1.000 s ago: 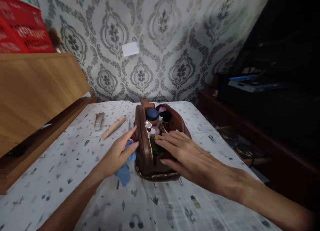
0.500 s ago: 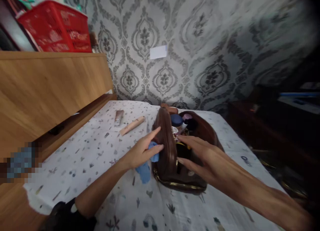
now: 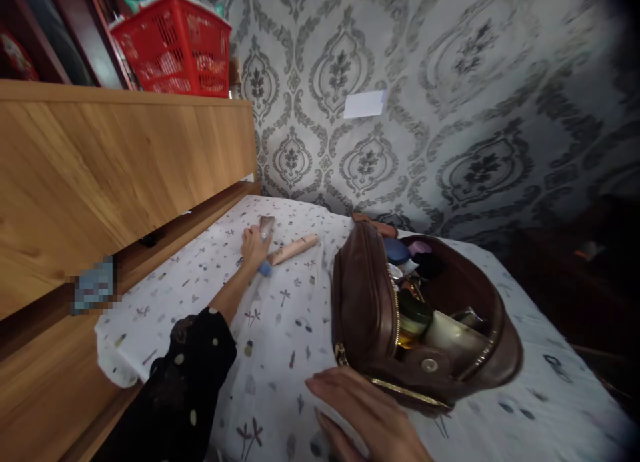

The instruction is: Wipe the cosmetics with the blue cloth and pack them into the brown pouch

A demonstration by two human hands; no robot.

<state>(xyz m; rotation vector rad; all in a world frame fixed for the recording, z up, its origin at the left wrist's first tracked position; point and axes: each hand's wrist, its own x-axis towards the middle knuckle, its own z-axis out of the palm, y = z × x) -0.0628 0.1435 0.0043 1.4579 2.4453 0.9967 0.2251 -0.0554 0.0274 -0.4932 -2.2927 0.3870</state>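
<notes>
My left hand [image 3: 254, 247] is stretched far forward over the sheet, its fingers closed at the near end of a small brownish tube [image 3: 267, 225]. A bit of blue cloth [image 3: 265, 269] sticks out beneath that hand. Just to the right lies a longer peach-coloured tube [image 3: 296, 249]. A brown leather bag [image 3: 365, 295] stands unzipped, showing a round blue case [image 3: 397, 251], a dark-lidded jar [image 3: 415, 319] and a cream-coloured item [image 3: 453, 339] inside. In front of the bag, my right hand [image 3: 365, 409] is low, thumb and fingers apart, with only a pale gap between them.
A white patterned sheet [image 3: 280, 342] covers the surface. Along the left runs a wooden cabinet [image 3: 125, 149], with a red plastic basket [image 3: 185, 49] on top. The papered wall [image 3: 365, 162] closes the back. Dark furniture [image 3: 560, 275] is on the right.
My left hand has left the bag's side and moved forward-left to the small tube, taking the blue cloth along. My right hand has come out of the bag opening toward me. The view has shifted left.
</notes>
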